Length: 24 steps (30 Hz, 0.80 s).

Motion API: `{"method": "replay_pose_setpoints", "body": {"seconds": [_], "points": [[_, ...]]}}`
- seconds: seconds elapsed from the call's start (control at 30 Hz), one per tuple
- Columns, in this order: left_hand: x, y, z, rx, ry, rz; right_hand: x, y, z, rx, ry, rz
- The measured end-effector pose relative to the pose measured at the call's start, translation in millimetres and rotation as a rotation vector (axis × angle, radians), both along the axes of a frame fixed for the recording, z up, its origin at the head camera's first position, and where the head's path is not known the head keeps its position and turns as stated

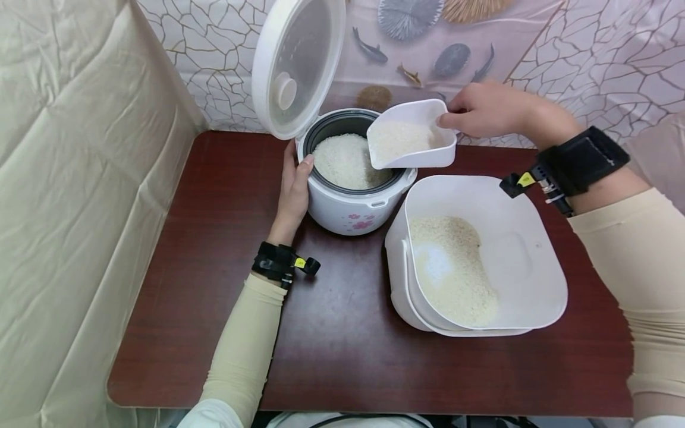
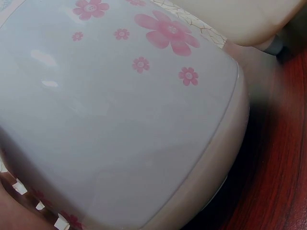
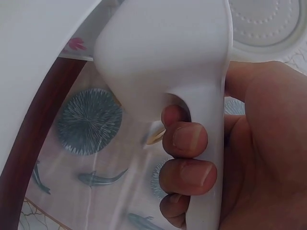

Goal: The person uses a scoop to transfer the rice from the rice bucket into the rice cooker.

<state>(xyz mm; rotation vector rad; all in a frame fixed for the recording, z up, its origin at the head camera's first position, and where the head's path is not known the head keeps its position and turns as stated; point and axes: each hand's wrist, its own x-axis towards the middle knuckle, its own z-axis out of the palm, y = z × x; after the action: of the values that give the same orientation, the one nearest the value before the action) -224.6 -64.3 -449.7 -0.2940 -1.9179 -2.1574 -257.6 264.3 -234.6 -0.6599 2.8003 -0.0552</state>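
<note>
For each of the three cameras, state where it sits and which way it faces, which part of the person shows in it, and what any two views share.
Head: sits above, faces forward and down at the table; shows both forearms, the left hand on the rice cooker, the right hand holding the scoop.
Left wrist: close against the cooker's flowered wall; only a sliver of the hand, bottom left.
Right wrist: looks along the palm at the fingers curled round the scoop's handle.
Shared: cooker in head and left wrist; scoop in head and right wrist.
</note>
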Motion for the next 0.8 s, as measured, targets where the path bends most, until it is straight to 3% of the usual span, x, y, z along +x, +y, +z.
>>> {"method": "replay_pose_setpoints", "body": {"seconds": [0.8], "points": [[2.2,-0.7,1.4,-0.012,-0.017,-0.001,1.0,-6.1,3.5,0.052,0.078,-0.003]]}}
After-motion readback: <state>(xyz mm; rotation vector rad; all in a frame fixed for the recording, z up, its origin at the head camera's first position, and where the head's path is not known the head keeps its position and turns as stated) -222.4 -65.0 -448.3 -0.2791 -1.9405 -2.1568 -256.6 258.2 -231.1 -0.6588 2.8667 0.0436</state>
